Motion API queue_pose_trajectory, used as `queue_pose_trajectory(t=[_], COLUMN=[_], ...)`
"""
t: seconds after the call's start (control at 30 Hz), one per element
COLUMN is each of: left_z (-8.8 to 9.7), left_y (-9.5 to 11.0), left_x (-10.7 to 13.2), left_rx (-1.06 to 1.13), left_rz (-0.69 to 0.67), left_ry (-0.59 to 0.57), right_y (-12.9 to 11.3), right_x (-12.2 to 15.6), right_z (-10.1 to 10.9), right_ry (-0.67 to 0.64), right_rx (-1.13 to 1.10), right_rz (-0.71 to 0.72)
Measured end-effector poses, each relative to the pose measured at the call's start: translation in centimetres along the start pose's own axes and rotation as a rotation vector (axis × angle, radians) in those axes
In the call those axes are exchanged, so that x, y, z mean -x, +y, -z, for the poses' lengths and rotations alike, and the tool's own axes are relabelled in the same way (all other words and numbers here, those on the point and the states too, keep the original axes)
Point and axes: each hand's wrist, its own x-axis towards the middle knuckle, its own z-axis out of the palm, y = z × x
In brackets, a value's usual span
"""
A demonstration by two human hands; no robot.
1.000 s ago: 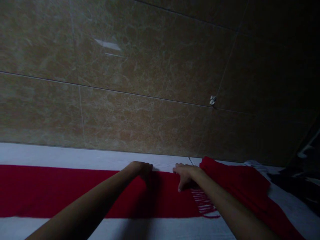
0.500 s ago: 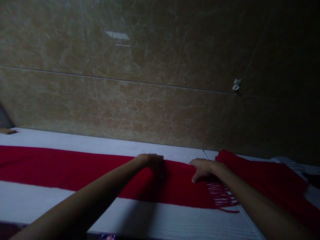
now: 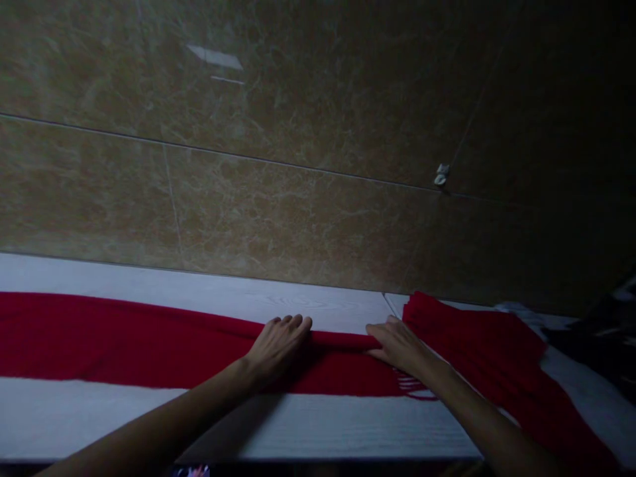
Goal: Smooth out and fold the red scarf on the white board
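A long red scarf (image 3: 124,341) lies stretched across a white table (image 3: 298,424), its fringed end near the middle right. My left hand (image 3: 278,344) rests flat on the scarf's far edge, fingers stretched forward. My right hand (image 3: 397,344) lies flat on the same edge close to the fringe (image 3: 412,384), fingers together and extended. Both hands press the cloth down and hold nothing. More red cloth (image 3: 487,358) lies bunched to the right of my right hand.
A brown marble-tiled wall (image 3: 298,165) rises right behind the table, with a small white fitting (image 3: 440,175) on it. Dark and white fabric (image 3: 596,324) sits at the far right. The room is dim.
Both hands have flattened out on the scarf's far edge. The strip looks narrower than before, with less fringe showing. The view has shifted a little.
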Motion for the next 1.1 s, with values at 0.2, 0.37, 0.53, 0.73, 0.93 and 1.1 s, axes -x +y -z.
queue_pose_trajectory(t=[0.2, 0.37, 0.53, 0.73, 0.93, 1.1], left_z=[-1.4, -1.5, -1.4, -0.4, -0.5, 0.8], left_y=[1.1, 1.0, 0.8, -1.2, -8.9, -13.9], left_x=[1.5, 1.7, 1.6, 2.9, 6.7, 11.6], left_rx=[-0.053, -0.05, 0.004, 0.092, -0.006, -0.105], left_rz=[-0.069, -0.104, -0.116, -0.089, 0.086, 0.38], left_ry=[0.009, 0.0, 0.023, 0.006, 0.053, 0.045], right_y=[-1.9, -2.6, -2.5, -2.2, -2.2, -2.1], right_x=[2.6, 4.0, 5.3, 6.0, 6.8, 7.0], right_z=[-1.5, -1.6, -1.5, -2.4, -3.2, -3.9], right_ry=[0.159, 0.252, 0.289, 0.287, 0.336, 0.376], right_rx=[0.041, 0.021, -0.034, -0.1, -0.117, -0.134], right_rz=[-0.001, -0.012, -0.009, -0.045, -0.083, -0.098])
